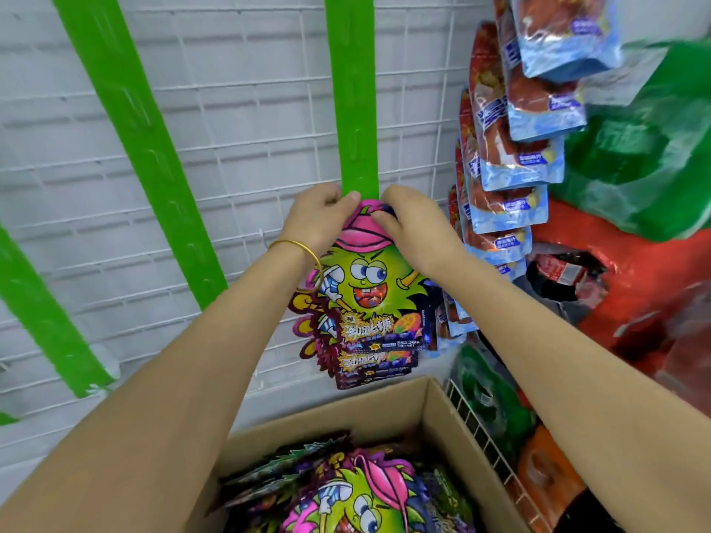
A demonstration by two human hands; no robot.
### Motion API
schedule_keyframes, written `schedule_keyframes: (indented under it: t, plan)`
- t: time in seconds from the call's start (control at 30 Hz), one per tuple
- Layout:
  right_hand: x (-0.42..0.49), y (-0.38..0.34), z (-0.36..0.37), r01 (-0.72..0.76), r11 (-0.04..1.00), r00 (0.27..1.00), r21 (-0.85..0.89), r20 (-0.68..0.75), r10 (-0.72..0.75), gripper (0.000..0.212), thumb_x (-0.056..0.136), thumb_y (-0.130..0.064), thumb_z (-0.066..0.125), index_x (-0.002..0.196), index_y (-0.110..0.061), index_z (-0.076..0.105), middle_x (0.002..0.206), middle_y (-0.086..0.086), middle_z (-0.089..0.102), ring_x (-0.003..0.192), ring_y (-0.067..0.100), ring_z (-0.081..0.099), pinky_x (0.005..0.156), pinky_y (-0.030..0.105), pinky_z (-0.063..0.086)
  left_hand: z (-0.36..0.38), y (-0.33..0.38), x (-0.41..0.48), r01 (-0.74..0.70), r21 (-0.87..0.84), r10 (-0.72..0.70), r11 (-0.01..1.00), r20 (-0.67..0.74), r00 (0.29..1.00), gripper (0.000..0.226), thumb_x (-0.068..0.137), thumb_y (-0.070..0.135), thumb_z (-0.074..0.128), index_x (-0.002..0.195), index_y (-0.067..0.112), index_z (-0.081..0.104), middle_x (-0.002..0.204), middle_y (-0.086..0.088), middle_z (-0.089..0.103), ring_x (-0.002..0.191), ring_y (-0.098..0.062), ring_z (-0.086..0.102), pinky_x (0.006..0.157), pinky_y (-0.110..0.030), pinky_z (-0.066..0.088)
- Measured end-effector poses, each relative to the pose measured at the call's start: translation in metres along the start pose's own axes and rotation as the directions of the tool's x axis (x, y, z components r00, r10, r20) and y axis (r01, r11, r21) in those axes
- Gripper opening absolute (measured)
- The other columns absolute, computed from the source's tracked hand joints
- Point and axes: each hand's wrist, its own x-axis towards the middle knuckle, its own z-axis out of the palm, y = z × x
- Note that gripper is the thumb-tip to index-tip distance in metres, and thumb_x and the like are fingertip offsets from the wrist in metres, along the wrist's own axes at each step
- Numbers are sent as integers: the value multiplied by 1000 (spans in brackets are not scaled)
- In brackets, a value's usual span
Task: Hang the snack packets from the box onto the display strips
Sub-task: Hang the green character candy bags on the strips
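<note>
Head view. First voice: Both hands up at the lower end of the middle green display strip (352,109), pinching one snack packet (369,278) by its top edge. Left hand (319,217) curled on the left of the pink cap, thumb tip at the strip's end. Right hand (413,228) curled on the right, fingertips over the print.

Second voice: Why gripped so high?

First voice: Probably to steer the hang hole onto a tab of the strip. Cannot say whether hooked yet, with the hole hidden behind the fingers. Held flat against the wire grid (250,90), face outward, overlapping more of the same hung packets (369,363), seemingly lower on the same strip.

Second voice: And the supply?

First voice: Open cardboard box (434,413) right below the forearms, holding a heap of boxed packets (346,494). Placed for a short reach, by the look of it. Two more green strips (146,148) to the left, bare, presumably next to fill.

Second voice: Any writing legible?

First voice: Yellow Chinese lettering under the green spiky cartoon face, too stylised and blurred to read. Same for the small print beneath. White label text on the blue-and-red pouches (515,155) hung at the right, also unreadable. No brand name made out anywhere.
</note>
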Motion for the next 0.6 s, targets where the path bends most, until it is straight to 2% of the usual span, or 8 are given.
schedule_keyframes:
  t: [0.07,0.13,0.2,0.3,0.37,0.43,0.5,0.6]
  plan:
    - [1,-2,1,-4,1000,1000,-16,-23,4,15,95,-23,48,88,-11,44,93,16,52,91,33,52,68,34,31,-1,2,-1,32,-48,-31,998,15,999,34,91,27,53,61,14,45,60,-3,39,57,-15,36,53,-28,28]
    - [2,-1,3,-9,999,1000,-31,-29,8,16,95,-24,48,93,-8,46,99,18,53,93,34,52,67,32,29,-2,2,-1,48,-77,-46,996,19,999,35,91,28,53,59,16,46,60,-3,42,56,-14,37,54,-27,30]
    - [2,0,5,3,999,1000,-39,-19,-4,17,95,-22,48,96,-5,47,101,19,54,93,33,52,67,30,26,-3,1,-2,56,-97,-54,994,18,998,32,91,28,53,64,12,52,62,-4,45,56,-13,39,55,-25,32]
    - [0,3,8,15,999,1000,-31,2,-15,13,94,-20,49,90,-10,43,91,14,49,91,31,50,64,27,20,-2,1,-5,61,-125,-58,990,24,998,27,91,28,53,75,8,58,62,-4,46,54,-10,38,50,-16,33]
    - [-2,5,11,3,1000,1000,-25,17,-2,16,94,-21,49,86,-15,37,86,7,43,88,30,49,66,30,24,-2,-1,-6,38,-115,-36,993,21,999,25,92,27,53,76,8,59,63,-3,46,57,-11,39,52,-17,34]
    - [-5,9,14,-5,1000,999,-20,53,6,15,95,-24,49,87,-14,40,86,6,41,89,31,50,67,31,28,-3,-4,-9,5,-91,-3,996,21,1000,20,91,22,53,81,7,61,62,-1,47,57,-8,42,54,-18,35]
    - [-9,14,18,-8,999,995,-41,99,12,19,95,-26,48,96,-8,45,93,9,47,93,32,51,69,34,33,-2,-6,-14,-4,-135,8,991,33,999,11,90,14,55,94,6,60,65,3,52,55,2,48,52,-7,37]
    - [-13,19,23,-23,996,994,-90,106,33,26,95,-27,47,110,-6,47,109,16,52,100,34,52,72,35,37,0,-12,-26,-41,-152,46,987,30,998,28,86,0,55,113,5,52,81,5,57,72,-1,53,66,-2,42]
